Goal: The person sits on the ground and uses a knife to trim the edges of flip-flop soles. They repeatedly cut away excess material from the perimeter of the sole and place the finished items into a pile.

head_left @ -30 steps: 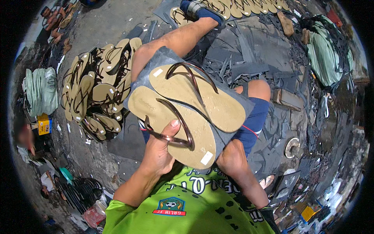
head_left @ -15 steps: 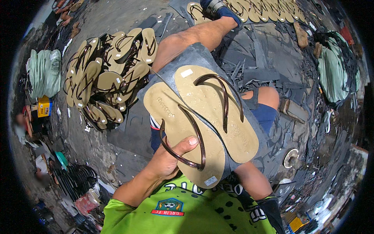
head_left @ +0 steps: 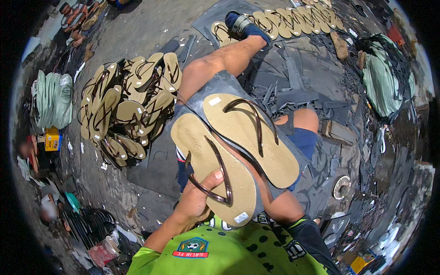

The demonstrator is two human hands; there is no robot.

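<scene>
Left hand (head_left: 195,201): curled around the dark brown glossy strap (head_left: 215,176) of the near tan foam flip-flop (head_left: 211,167), thumb pressed over it — pinching the strap near the heel end.
Right hand: hidden beneath the sandals and grey sheet; grip impossible to tell.
Second tan flip-flop (head_left: 251,137): lay beside the first, touching it, both on a grey rubber sheet (head_left: 215,85) across the lap.
Surroundings: heap of matching tan sandals (head_left: 126,112) to the left, a row of soles (head_left: 293,20) near the outstretched foot, dark rubber scraps (head_left: 321,87) right.
Risk: judged likely to slide off the tilted lap — or the strap plug to tear out if tugged hard.
</scene>
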